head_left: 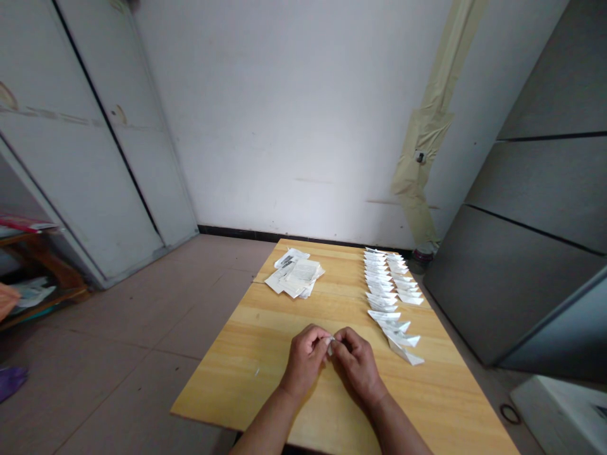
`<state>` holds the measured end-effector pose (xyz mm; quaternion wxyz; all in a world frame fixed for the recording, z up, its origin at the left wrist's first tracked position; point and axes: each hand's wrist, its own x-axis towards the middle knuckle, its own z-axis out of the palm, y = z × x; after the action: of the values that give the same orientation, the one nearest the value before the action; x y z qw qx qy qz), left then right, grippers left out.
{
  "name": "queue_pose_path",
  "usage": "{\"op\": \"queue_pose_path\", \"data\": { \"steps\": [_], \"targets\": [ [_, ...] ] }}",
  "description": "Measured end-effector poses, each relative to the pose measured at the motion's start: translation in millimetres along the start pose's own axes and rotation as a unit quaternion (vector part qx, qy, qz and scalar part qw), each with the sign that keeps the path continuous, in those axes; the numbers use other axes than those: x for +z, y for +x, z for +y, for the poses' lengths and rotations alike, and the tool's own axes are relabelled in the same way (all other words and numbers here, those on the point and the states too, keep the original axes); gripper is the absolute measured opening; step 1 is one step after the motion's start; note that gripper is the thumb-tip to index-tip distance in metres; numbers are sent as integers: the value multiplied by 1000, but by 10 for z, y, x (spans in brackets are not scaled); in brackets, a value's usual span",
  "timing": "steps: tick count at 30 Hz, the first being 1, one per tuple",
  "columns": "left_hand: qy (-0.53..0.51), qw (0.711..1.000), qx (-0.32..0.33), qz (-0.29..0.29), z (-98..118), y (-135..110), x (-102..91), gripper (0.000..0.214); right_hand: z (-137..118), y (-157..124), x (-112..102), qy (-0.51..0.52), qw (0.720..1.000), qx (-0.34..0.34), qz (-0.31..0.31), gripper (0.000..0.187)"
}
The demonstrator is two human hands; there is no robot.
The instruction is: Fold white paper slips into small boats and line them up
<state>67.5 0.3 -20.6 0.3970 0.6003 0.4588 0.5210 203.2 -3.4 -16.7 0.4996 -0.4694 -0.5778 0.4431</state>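
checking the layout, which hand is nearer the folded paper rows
Right. The right hand is just left of the near end of the folded paper rows, not touching it; the left hand is farther left. Both pinch a small paper.

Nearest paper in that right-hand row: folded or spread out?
Folded: the paper piece shows creased, pointed flaps on the wooden table, not lying flat.

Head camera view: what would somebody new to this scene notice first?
The long double row of folded white paper pieces running down the right side of the light wooden table stands out first. At the table's near centre, the left hand and right hand pinch a small paper piece between them. A loose pile of printed paper sheets lies toward the far left.
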Motion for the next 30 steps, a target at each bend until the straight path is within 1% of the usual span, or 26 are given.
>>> {"op": "queue_pose_path", "data": {
  "steps": [3, 7, 11, 16, 19, 23, 26, 30],
  "targets": [
    [-21, 999, -29, 0, 8, 13, 2, 18, 35, 11, -7, 9, 1000, 8, 0, 22],
    [-54, 996, -68, -18, -12, 37, 1, 21, 67, 22, -11, 24, 999, 21, -3, 23],
    [-49, 996, -69, -13, -40, 44, 5, 22, 57, 15, -5, 59, 997, 39, 2, 28],
    [-38, 996, -77, -20, -28, 32, 4, 27, 67, 9, -1, 113, 991, 67, -18, 32],
    [-37, 996, -76, -27, 0, 27, -6, 29, 79, 15, -6, 119, 990, 72, -24, 33],
    [-58, 994, -91, -34, 24, 32, -17, 31, 83, 11, -8, 117, 991, 67, -10, 35],
    [-79, 989, -113, -52, 13, 38, -9, 30, 117, 12, -11, 125, 990, 65, 2, 36],
    [-85, 986, -117, -83, -24, 39, 30, 26, 188, 21, -18, 189, 978, 89, 3, 35]
  ]
}}
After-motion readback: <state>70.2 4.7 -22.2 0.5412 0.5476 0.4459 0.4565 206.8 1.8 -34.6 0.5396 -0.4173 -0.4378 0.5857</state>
